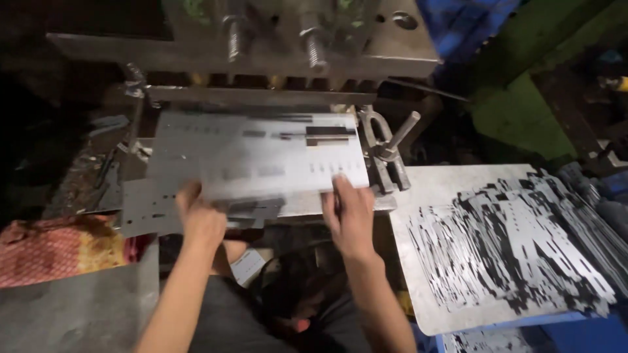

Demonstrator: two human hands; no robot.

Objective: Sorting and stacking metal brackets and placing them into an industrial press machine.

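My left hand grips the near left edge of a thin grey metal sheet with punched slots. My right hand holds the sheet's near right edge, fingers on top. The sheet lies on the bed of a press machine, under its upper steel block with two threaded bolts. The sheet looks blurred by motion. A second punched plate sticks out below it at the left.
At the right a stack of punched metal sheets rests on a flat metal plate. A steel clamp with a handle stands beside the sheet's right end. A red patterned cloth lies at the left.
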